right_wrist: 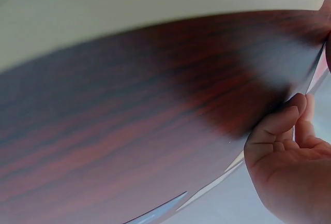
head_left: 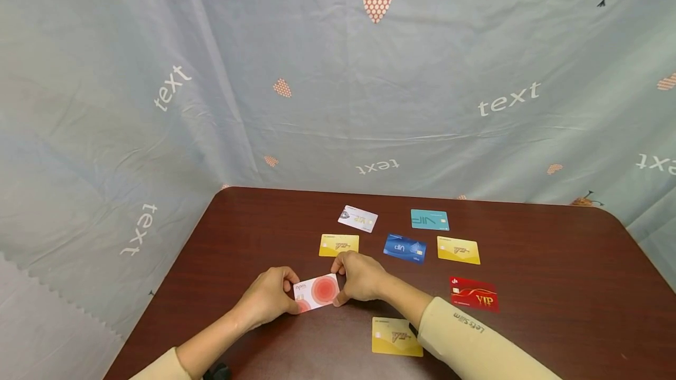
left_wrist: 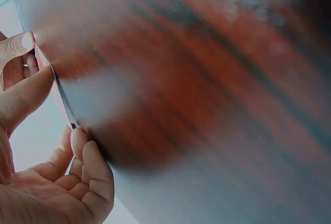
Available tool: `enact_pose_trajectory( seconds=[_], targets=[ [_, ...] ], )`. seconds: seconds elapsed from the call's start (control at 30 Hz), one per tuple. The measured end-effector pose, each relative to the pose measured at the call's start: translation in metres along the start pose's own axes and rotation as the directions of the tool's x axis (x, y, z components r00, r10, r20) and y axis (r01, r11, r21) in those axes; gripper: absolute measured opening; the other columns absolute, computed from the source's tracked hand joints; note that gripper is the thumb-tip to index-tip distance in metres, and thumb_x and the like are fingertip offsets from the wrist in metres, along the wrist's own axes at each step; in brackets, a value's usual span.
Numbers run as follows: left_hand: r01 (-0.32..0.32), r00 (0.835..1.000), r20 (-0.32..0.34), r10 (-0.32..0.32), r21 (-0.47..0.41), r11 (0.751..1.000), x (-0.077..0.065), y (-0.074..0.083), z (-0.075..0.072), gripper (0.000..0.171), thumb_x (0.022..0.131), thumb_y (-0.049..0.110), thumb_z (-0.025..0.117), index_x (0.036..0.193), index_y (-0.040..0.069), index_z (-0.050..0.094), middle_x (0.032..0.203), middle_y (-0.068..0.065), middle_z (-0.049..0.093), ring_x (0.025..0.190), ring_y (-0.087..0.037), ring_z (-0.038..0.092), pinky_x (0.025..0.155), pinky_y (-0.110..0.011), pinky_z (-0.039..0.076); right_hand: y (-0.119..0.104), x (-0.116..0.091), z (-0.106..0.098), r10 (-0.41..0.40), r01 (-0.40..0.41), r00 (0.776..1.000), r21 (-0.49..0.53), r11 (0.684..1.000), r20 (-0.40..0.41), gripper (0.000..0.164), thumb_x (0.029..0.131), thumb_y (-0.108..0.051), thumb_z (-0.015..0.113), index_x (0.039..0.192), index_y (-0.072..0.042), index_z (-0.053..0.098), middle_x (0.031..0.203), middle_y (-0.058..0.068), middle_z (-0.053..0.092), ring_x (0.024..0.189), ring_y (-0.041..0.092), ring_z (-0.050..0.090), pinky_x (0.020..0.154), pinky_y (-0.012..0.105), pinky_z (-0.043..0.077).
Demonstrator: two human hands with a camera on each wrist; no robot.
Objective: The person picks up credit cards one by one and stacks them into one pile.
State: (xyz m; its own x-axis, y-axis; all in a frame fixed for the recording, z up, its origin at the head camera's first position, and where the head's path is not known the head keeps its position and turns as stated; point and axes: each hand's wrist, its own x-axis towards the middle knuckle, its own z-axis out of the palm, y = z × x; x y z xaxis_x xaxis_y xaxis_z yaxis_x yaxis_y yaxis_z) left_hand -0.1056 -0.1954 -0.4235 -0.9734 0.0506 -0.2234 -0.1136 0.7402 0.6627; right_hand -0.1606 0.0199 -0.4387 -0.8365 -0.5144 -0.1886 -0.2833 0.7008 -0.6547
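Pink card (head_left: 315, 292), well in from left edge of table (head_left: 232, 233)
Left hand (head_left: 268, 292), right hand (head_left: 362, 277): fingers clamped on opposite ends.

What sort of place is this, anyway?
Probably a makeshift, curtained workspace indoors: patterned cloth hangs behind and beside a dark table, where bank-style cards lie spread out.

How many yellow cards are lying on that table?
3: the far-left yellow card, just beyond the right hand; the far-right yellow card, beyond the red card; and the near yellow card, partly behind the right sleeve. More could be hidden.
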Motion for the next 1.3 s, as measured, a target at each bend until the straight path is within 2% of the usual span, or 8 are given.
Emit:
enact_pose_trajectory(
  seconds=[0.43, 0.73, 1.0, 1.13, 1.3],
  targets=[
    [-0.039, 0.999, -0.022, 0.039, 0.016, 0.999, -0.004, 0.004, 0.0, 0.043, 0.062, -0.009, 0.093, 0.092, 0.003, 0.064, 0.075, -0.004, 0.057, 0.065, -0.017, 0.052, 0.059, -0.031, 0.045, 0.001, -0.006, 0.001, -0.054, 0.055, 0.998, 0.028, 0.998, -0.02, 0.05, 0.064, -0.016, 0.101, 0.099, -0.017, 0.065, 0.086, -0.007, 0.06, 0.075, 0.008, 0.054, 0.072, 0.028, 0.046],
    [-0.048, 0.998, -0.037, 0.048, -0.012, 0.999, -0.005, 0.006, -0.001, 0.038, 0.063, -0.013, 0.088, 0.088, 0.005, 0.065, 0.069, -0.003, 0.056, 0.06, -0.016, 0.052, 0.053, -0.029, 0.043, 0.005, -0.004, 0.0, -0.111, 0.116, 0.993, 0.124, 0.985, -0.043, 0.024, 0.08, -0.008, 0.09, 0.095, -0.01, 0.071, 0.07, -0.008, 0.061, 0.066, 0.006, 0.054, 0.066, 0.026, 0.046],
    [-0.033, 0.998, -0.048, 0.028, -0.098, 0.995, -0.004, 0.007, -0.005, 0.029, 0.068, -0.017, 0.079, 0.088, 0.002, 0.067, 0.069, -0.005, 0.057, 0.061, -0.017, 0.052, 0.052, -0.027, 0.042, 0.005, -0.002, 0.001, -0.096, 0.106, 0.993, 0.155, 0.982, -0.072, 0.01, 0.088, -0.008, 0.084, 0.091, -0.011, 0.075, 0.07, -0.009, 0.063, 0.067, 0.006, 0.056, 0.067, 0.026, 0.047],
    [-0.034, 0.998, -0.065, 0.026, -0.128, 0.991, -0.003, 0.007, -0.007, 0.027, 0.071, -0.016, 0.078, 0.088, 0.002, 0.068, 0.069, -0.005, 0.056, 0.062, -0.017, 0.052, 0.054, -0.027, 0.042, 0.006, -0.003, -0.001, -0.095, 0.108, 0.993, 0.226, 0.968, -0.069, 0.01, 0.088, -0.002, 0.081, 0.091, -0.007, 0.073, 0.069, -0.005, 0.066, 0.063, 0.008, 0.059, 0.06, 0.023, 0.047],
    [-0.049, 0.997, -0.068, 0.038, -0.163, 0.985, -0.001, 0.01, -0.01, 0.026, 0.072, -0.015, 0.079, 0.089, 0.002, 0.069, 0.068, -0.005, 0.056, 0.061, -0.017, 0.052, 0.055, -0.026, 0.042, 0.006, -0.004, -0.006, -0.09, 0.104, 0.994, 0.351, 0.93, -0.057, 0.01, 0.09, 0.004, 0.077, 0.093, 0.0, 0.069, 0.07, 0.004, 0.068, 0.06, 0.015, 0.065, 0.053, 0.023, 0.052]
  ],
)
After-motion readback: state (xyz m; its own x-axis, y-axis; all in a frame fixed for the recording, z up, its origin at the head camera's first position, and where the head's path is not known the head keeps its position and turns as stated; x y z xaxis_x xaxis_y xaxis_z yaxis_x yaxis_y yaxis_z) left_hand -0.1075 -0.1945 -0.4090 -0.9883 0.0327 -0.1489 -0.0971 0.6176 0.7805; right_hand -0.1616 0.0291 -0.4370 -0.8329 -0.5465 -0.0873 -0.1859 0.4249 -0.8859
